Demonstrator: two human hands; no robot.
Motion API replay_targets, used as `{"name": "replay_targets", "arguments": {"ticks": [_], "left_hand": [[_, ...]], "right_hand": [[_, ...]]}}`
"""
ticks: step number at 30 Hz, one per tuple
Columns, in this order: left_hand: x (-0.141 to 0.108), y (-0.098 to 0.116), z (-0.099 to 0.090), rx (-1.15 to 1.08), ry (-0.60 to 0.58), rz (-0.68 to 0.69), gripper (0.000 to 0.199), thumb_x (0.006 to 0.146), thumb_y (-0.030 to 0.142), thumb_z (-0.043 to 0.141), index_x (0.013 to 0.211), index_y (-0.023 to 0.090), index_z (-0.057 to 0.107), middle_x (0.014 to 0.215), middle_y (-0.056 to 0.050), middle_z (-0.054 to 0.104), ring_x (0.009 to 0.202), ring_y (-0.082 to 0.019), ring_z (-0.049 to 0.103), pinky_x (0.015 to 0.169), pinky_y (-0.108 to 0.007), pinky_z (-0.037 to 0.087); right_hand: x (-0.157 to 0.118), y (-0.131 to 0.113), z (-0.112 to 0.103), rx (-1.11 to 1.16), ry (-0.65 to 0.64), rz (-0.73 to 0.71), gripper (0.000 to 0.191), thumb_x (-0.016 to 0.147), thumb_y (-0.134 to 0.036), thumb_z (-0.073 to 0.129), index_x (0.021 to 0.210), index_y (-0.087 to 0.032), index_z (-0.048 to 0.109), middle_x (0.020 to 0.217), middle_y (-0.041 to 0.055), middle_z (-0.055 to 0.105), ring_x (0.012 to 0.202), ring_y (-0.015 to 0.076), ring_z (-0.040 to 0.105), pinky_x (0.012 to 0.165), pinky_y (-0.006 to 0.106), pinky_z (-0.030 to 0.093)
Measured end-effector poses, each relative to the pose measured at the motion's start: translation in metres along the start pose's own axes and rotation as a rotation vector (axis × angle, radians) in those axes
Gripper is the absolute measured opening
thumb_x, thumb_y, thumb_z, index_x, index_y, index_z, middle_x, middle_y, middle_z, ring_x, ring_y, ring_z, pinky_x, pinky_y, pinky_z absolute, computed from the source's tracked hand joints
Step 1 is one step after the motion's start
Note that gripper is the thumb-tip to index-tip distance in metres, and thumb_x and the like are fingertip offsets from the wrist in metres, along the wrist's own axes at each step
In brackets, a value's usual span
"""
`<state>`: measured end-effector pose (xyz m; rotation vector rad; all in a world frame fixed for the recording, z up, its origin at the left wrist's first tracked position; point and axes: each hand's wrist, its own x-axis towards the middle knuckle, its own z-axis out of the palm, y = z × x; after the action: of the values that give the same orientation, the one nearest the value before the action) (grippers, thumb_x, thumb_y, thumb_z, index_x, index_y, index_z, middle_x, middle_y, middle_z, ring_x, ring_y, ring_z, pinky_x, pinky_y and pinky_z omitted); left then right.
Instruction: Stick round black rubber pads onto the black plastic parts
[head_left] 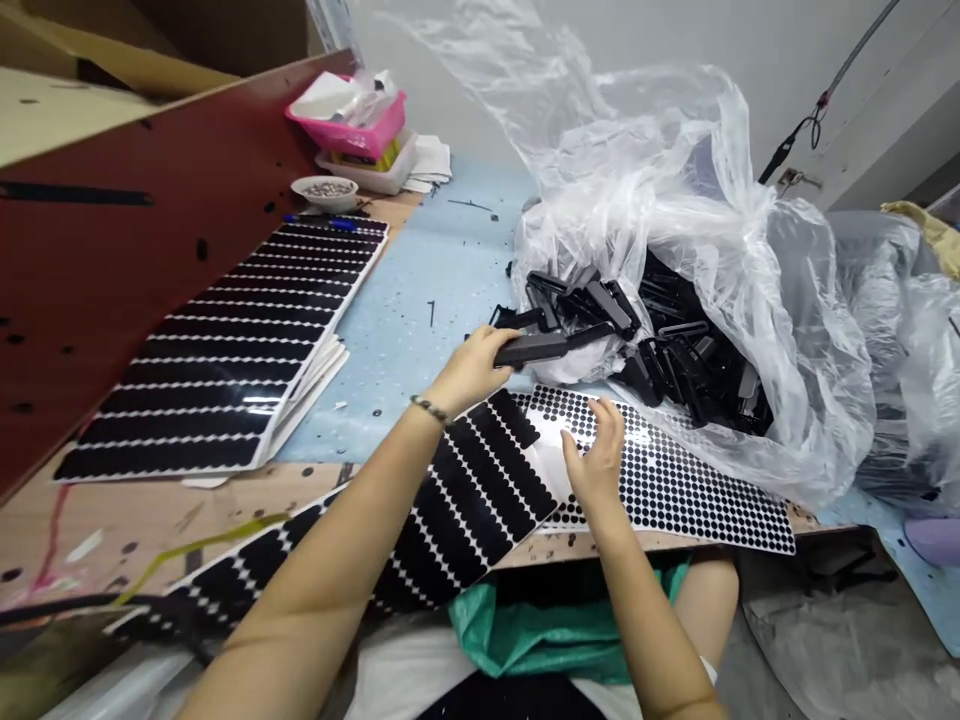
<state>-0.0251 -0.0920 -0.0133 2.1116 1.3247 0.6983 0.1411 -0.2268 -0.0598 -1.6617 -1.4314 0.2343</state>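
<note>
In my head feed, the left hand (480,365) pinches one end of a black plastic part (531,349) beside the clear plastic bag (592,190). The right hand (598,462) is empty, fingers parted, over the dotted sheet (697,475). I'd pinch firmly and steer clear of the heap (671,375), which could snag.

Pale wall (697,35) behind a blue-covered worktable (420,270).

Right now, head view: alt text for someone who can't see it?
The left hand holds a long black part beside a clear plastic bag of black pieces; the right hand, open, is over a dotted sheet.
</note>
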Motion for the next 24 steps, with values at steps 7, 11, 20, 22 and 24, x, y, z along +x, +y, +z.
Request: {"name": "replay_targets", "arguments": {"ticks": [7, 11, 20, 22, 24], "left_hand": [[-0.08, 0.017, 0.006, -0.699, 0.01, 0.211, 0.064, 0.077, 0.027, 0.07, 0.136, 0.028, 0.047, 0.128, -0.009, 0.059, 0.117, -0.026, 0.058, 0.1, -0.041, 0.048], [-0.106, 0.014, 0.037, -1.049, 0.096, -0.035, 0.052, 0.08, 0.04, 0.069, 0.127, 0.023, 0.054, 0.127, -0.011, 0.062, 0.12, -0.026, 0.058, 0.104, -0.041, 0.047], [-0.104, -0.002, 0.038, -1.201, 0.055, -0.636, 0.024, 0.081, 0.027, 0.061, 0.102, 0.014, 0.062, 0.095, -0.009, 0.071, 0.082, -0.019, 0.072, 0.061, -0.023, 0.057], [-0.098, -0.001, 0.042, -1.161, 0.057, -0.717, 0.024, 0.083, 0.023, 0.058, 0.106, 0.015, 0.059, 0.091, -0.008, 0.071, 0.077, -0.017, 0.072, 0.055, -0.021, 0.056], [-0.096, 0.001, 0.044, -1.143, 0.057, -0.744, 0.023, 0.085, 0.023, 0.057, 0.107, 0.016, 0.057, 0.089, -0.007, 0.072, 0.075, -0.017, 0.072, 0.052, -0.02, 0.055]], "right_hand": [[0.017, -0.023, -0.015, 0.06, -0.308, -0.207, 0.047, 0.085, -0.03, 0.062, 0.131, -0.024, 0.054, 0.122, 0.0096, 0.066, 0.114, 0.0257, 0.062, 0.099, 0.042, 0.05], [-0.001, -0.028, 0.0, 0.272, -0.385, -0.104, 0.048, 0.084, -0.039, 0.063, 0.13, -0.027, 0.057, 0.119, 0.0076, 0.068, 0.107, 0.0233, 0.065, 0.09, 0.037, 0.055], [0.001, 0.0, 0.035, 0.106, -0.358, 0.199, 0.007, 0.079, -0.026, 0.066, 0.082, -0.019, 0.066, 0.115, 0.0107, 0.057, 0.084, 0.0194, 0.065, 0.079, 0.039, 0.055], [-0.002, 0.0, 0.034, 0.129, -0.392, 0.111, 0.004, 0.078, -0.018, 0.063, 0.074, -0.02, 0.063, 0.111, 0.0092, 0.058, 0.09, 0.0205, 0.063, 0.083, 0.039, 0.054], [-0.004, -0.001, 0.025, 0.234, -0.402, 0.083, 0.009, 0.078, -0.019, 0.063, 0.069, -0.021, 0.06, 0.105, 0.0079, 0.059, 0.089, 0.0202, 0.061, 0.079, 0.037, 0.053]]}}
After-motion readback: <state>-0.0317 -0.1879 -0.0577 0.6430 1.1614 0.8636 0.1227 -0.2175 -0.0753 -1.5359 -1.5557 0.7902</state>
